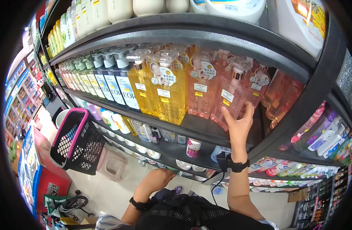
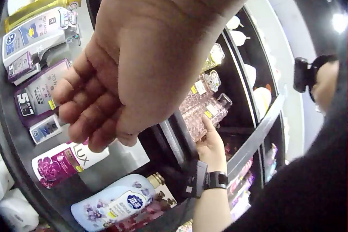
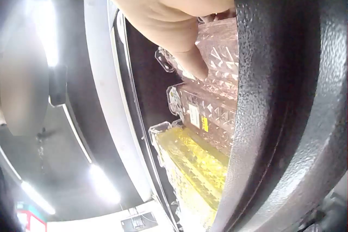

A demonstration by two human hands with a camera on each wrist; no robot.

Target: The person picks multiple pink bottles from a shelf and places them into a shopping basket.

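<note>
My right hand (image 1: 241, 124) grips the lower part of a pink faceted bottle (image 1: 232, 90) at the front of the shelf, thumb on its front and fingers round its right side. In the right wrist view the thumb lies on the pink bottle (image 3: 220, 52). Another pink bottle (image 1: 201, 86) stands to its left, then yellow bottles (image 1: 171, 97). My left hand (image 1: 157, 179) hangs low in front of the lower shelves, holding nothing, its fingers loosely bent; the left wrist view shows its palm side (image 2: 125, 74).
A black basket with a pink rim (image 1: 77, 143) is at the left, beside a pale stool (image 1: 112, 165) on the floor. Dark-blue bottles (image 1: 126, 90) line the same shelf. The shelf's black upright (image 1: 304, 97) stands right of my right hand.
</note>
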